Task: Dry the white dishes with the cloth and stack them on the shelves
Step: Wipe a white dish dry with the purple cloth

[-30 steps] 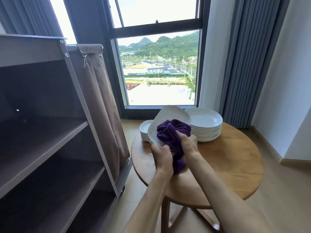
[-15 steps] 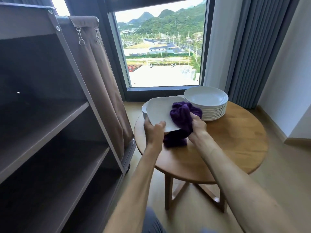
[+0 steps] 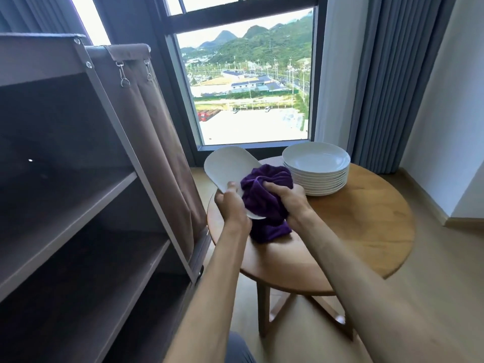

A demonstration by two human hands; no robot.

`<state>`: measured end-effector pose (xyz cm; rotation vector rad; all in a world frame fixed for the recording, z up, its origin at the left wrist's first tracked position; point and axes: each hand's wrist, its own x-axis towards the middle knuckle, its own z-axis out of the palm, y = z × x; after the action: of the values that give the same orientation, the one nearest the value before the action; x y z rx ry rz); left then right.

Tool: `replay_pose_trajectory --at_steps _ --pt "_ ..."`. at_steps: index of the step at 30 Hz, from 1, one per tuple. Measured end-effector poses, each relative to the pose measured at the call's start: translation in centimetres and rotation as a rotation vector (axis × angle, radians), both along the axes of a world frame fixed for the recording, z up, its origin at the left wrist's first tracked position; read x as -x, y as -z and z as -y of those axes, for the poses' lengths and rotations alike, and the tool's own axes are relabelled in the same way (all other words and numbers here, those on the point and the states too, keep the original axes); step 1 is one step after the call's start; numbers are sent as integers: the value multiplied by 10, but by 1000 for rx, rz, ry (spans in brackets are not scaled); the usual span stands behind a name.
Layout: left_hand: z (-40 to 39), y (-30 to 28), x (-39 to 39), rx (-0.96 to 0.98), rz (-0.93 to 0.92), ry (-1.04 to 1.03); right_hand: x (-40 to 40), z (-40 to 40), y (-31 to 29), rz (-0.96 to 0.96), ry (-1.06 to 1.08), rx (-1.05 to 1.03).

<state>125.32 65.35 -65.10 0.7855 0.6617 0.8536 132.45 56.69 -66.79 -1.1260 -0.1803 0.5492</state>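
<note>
Far left: tall brown shelves (image 3: 78, 205), dark inside, flat boards one over the other, nothing seen on them. Next to that, a brown cloth bag (image 3: 157, 142) hanging from silver clips on the side of the frame.

Behind, in the middle: a big window (image 3: 248, 82) with a dark frame. Outside, green hills, long low buildings and a pale flat yard.

Below the window: a round wooden table (image 3: 361, 231), warm brown and smooth, on crossed wooden legs. Pale wood floor (image 3: 432, 297) under it.

Over the table's left edge: a white oval dish (image 3: 227, 166), tilted, lifted off the table. Left hand (image 3: 231, 205) gripping its near edge, thumb on top, fingers curled under. Just right of that, a purple cloth (image 3: 264, 195), bunched up, pressed on the dish, its loose end hanging down to the tabletop. Right hand (image 3: 286, 199) squeezing the cloth, fingers curled into it.

Further right, at the back of the table: a stack of white plates (image 3: 317, 171), neat and round, close to the cloth.

Far right: long grey-blue curtains (image 3: 387, 82) hanging down to the floor, then a white wall (image 3: 450, 113) with a pale strip along the bottom.
</note>
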Motion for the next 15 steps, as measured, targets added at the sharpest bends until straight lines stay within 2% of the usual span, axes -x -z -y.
replay_pose_trajectory --at_steps 2,5,7,9,11,12,14,15 --pt "-11 5 4 -62 -43 85 -6 9 1 87 -41 83" --pt "-15 4 18 -241 -114 310 -12 17 -7 190 -115 89" --pt "-19 -6 25 -330 -128 421 -11 16 -12 211 -151 73" --pt "-27 -21 31 -334 -114 541 -8 12 -13 191 -127 36" --pt "-25 -34 37 -268 -20 566 -3 3 -14 64 -32 -65" --pt "-20 -35 37 -218 84 526 -2 -1 -16 -46 45 -120" --pt "-1 -22 35 -173 285 379 1 -10 -18 -252 215 -178" --pt "12 -11 32 -214 264 277 4 -14 -16 -313 263 -171"
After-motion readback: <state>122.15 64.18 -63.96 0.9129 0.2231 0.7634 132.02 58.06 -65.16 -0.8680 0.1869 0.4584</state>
